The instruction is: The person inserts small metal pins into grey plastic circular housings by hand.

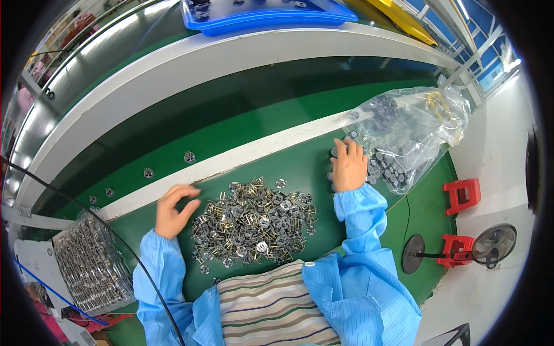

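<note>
Left hand (171, 213), fingers parted, hangs at nine o'clock of the heaped pinned parts (259, 222); right hand (350, 169), whose grip cannot be told, reaches grey discs (388, 173) at two o'clock, seemingly light, stiff, best pinched by the rim

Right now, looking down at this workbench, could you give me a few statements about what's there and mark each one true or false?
1. The right hand is beside a clear plastic bag. True.
2. The parts between the hands stand in neat rows. False: they lie in a loose pile.
3. The left hand is left of the pile. True.
4. The fan is on the picture's left. False: the fan is on the right, near red stools.
5. Both sleeves are blue. True.
</note>
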A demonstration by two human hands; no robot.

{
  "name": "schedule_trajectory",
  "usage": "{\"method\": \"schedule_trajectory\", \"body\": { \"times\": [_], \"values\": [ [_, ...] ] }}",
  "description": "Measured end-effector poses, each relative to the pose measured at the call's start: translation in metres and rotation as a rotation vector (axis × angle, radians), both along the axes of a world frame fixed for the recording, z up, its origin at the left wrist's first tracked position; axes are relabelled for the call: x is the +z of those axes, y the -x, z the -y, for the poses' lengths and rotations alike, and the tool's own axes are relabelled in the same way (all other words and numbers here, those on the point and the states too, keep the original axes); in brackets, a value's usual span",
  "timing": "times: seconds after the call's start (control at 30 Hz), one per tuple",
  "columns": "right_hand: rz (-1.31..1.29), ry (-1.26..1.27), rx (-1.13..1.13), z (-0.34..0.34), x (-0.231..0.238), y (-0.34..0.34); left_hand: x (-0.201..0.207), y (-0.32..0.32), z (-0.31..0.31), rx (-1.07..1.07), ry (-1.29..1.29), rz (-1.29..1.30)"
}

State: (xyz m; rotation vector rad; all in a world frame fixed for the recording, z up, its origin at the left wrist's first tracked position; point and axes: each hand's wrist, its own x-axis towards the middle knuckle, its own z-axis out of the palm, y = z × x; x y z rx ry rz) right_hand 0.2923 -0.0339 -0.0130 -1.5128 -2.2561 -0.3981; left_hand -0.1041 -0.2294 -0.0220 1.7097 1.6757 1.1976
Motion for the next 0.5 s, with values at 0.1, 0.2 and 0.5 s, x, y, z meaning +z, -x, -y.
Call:
{"method": "schedule_trajectory", "body": {
  "times": [0.1,0.2,0.5],
  "values": [
    [-0.008,0.07,-0.008,-0.024,-0.025,-0.005,0.003,-0.011,-0.043,-0.258,0.006,0.001],
    [-0.063,0.054,0.101,-0.04,-0.04,-0.01,-0.014,-0.024,-0.081,-0.407,0.015,0.063],
    [-0.808,0.285,0.397,-0.004,0.002,0.054,-0.04,-0.047,-0.118,-0.559,-0.014,0.111]
  ]
}}
